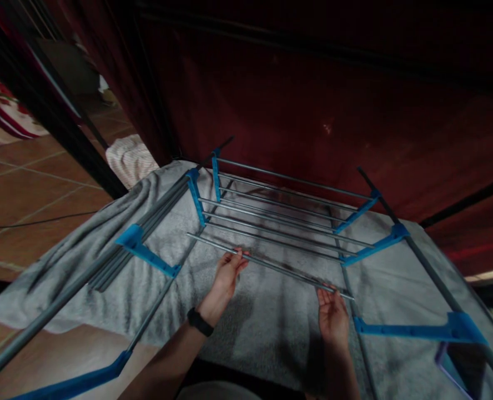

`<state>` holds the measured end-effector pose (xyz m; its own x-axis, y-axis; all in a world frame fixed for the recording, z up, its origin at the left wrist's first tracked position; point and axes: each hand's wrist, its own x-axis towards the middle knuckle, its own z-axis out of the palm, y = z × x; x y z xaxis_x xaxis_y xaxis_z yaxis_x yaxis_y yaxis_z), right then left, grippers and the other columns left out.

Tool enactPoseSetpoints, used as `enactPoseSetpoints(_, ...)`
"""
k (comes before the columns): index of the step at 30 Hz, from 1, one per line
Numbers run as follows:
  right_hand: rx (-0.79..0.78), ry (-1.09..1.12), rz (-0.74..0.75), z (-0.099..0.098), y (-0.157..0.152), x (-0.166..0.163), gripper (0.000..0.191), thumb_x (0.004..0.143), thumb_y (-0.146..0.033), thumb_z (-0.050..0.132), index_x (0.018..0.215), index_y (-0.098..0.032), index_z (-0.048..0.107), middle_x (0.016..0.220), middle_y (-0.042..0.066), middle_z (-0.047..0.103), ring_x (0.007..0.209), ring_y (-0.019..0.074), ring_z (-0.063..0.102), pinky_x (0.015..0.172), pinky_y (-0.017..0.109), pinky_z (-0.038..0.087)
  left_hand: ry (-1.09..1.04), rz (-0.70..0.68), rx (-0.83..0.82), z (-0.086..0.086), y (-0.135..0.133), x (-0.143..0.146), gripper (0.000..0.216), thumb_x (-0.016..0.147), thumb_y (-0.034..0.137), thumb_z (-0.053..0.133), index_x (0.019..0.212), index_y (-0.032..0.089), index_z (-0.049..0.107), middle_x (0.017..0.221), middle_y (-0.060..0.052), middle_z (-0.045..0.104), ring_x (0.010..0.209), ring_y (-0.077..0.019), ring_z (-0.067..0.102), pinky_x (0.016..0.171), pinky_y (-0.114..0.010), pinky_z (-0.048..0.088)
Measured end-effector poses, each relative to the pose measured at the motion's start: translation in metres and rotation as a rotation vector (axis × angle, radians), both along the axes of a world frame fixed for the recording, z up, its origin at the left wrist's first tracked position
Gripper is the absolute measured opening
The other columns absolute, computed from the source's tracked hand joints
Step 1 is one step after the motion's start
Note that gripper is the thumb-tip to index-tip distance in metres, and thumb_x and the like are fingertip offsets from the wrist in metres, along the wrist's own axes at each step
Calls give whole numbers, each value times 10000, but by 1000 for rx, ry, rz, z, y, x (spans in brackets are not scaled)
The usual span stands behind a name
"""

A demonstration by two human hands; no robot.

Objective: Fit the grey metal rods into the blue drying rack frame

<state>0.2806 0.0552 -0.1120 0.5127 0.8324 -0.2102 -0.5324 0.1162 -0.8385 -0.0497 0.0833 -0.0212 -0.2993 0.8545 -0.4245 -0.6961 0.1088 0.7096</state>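
Note:
A thin grey metal rod (280, 268) lies crosswise in front of me, raised above the grey blanket. My left hand (229, 272) pinches it left of its middle, palm side partly up. Near the rod's right end, the fingers of my right hand (333, 315) are closed on it. Around both hands stands a rack frame of grey tubes with blue plastic brackets. Several rods span the far brackets, such as the left one (197, 200) and the right one (375, 247). The nearer left bracket (146, 251) and nearer right bracket (421, 331) have no rods between them.
A bundle of loose rods (146, 228) lies along the left on the grey blanket (84, 250). A phone-like dark object (463, 366) rests at lower right. Behind rises a dark red panel (313, 111). Tiled floor (34, 194) and a striped cloth (130, 161) show at left.

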Motion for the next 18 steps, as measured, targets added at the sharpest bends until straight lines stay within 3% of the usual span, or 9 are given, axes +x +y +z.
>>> enactPoseSetpoints(5, -51, 35, -5, -1, -1, 2, 316, 760, -508, 946, 929, -283, 801, 956, -29, 820, 963, 123, 767, 955, 287, 642, 8, 1, 20, 0, -2, 2, 332, 678, 218, 1020, 884, 179, 762, 905, -70, 813, 896, -210, 783, 823, -302, 573)
enactPoseSetpoints(10, -55, -13, 4, -8, -2, 9, 282, 779, -501, 920, 929, -290, 808, 992, 4, 824, 989, 161, 769, 1007, 357, 635, -10, 25, 19, 0, 2, -3, 335, 768, 339, 986, 931, 177, 743, 924, -97, 828, 872, -210, 792, 813, -302, 582)
enactPoseSetpoints(18, -72, -90, 6, -13, -1, 14, 276, 773, -544, 906, 898, -320, 805, 964, 30, 806, 943, 204, 770, 1060, 442, 647, 13, 201, 66, 17, 11, -41, 239, 937, 353, 852, 1023, 184, 708, 940, -88, 815, 875, -204, 803, 812, -302, 607)
